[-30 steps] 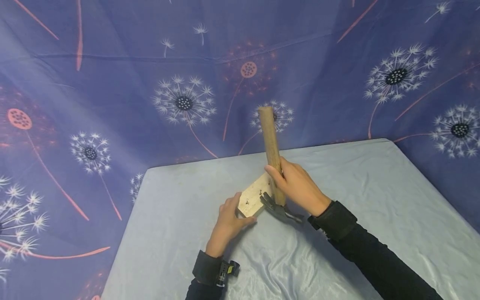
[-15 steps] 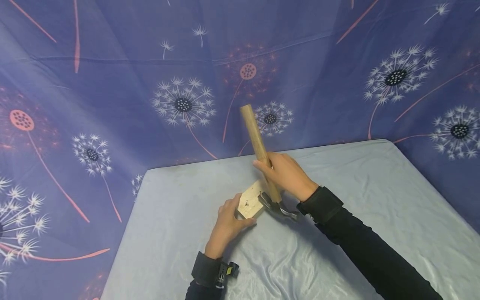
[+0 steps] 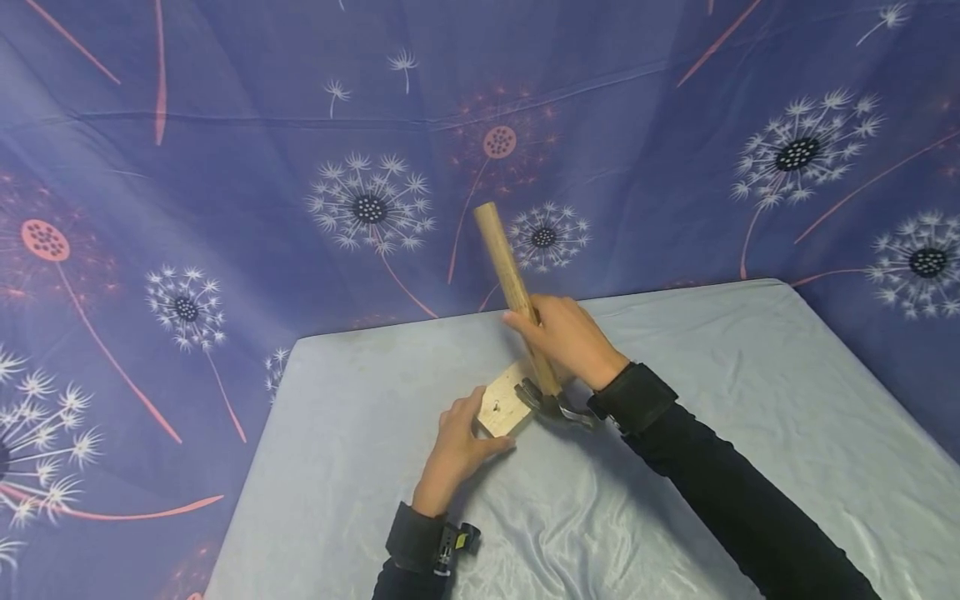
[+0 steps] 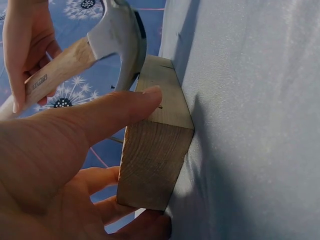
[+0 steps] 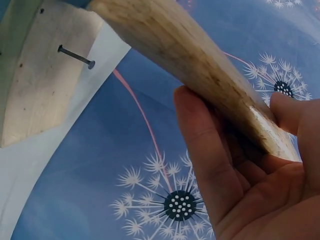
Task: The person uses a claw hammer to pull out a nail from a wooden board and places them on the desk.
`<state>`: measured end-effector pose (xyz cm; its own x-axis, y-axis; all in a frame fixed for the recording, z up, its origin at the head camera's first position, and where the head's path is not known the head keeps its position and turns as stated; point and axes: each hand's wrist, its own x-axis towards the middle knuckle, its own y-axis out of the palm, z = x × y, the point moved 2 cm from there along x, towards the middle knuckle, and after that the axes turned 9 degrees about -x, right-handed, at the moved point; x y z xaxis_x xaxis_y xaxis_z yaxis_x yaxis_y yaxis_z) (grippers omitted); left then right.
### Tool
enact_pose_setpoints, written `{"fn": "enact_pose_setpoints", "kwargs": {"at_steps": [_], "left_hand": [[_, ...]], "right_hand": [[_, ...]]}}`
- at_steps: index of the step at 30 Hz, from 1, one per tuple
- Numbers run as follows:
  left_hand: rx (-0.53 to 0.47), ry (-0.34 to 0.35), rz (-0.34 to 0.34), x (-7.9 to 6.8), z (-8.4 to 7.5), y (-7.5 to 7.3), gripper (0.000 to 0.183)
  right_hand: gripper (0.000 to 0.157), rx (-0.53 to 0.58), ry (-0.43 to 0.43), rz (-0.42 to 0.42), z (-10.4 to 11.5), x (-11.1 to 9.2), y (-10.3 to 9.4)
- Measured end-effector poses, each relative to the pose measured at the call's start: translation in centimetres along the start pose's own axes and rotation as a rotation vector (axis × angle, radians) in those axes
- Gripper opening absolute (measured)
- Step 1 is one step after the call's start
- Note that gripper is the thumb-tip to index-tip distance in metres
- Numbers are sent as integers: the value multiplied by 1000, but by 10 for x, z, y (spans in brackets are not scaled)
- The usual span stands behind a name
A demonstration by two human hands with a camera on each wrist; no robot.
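Note:
On the cloth-covered table lies a pale wooden block (image 3: 501, 413), gripped at its near end by my left hand (image 3: 459, 446), the thumb along one side and the fingers on the other. My right hand (image 3: 572, 337) holds a claw hammer (image 3: 498, 250) by its wooden handle, which leans up and to the left. The hammer's metal head (image 4: 122, 40) is down at the block, its claw against or just over the upper face; contact is unclear. A nail (image 5: 76, 57) stands out of that face in the right wrist view. Another nail (image 3: 496, 408) shows near the left hand.
Light blue, wrinkled cloth covers the table (image 3: 375, 400). Behind it hangs a purple-blue curtain (image 3: 637, 167) printed with dandelions. Each wrist wears a black strap (image 3: 637, 400) with a small camera.
The hammer's handle has tipped to the left, and my right hand has shifted left with it. Its head stays close to the block. My left hand and the block have hardly moved.

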<state>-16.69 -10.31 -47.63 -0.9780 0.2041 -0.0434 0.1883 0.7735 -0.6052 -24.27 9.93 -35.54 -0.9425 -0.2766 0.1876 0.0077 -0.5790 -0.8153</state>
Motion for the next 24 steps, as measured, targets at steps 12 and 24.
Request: {"fn": "enact_pose_setpoints", "kwargs": {"at_steps": [12, 24], "left_hand": [[-5, 32, -44, 2, 0, 0, 89], [1, 26, -39, 2, -1, 1, 85]], "right_hand": [[38, 5, 3, -73, 2, -11, -4], [36, 16, 16, -138, 7, -32, -3]]}}
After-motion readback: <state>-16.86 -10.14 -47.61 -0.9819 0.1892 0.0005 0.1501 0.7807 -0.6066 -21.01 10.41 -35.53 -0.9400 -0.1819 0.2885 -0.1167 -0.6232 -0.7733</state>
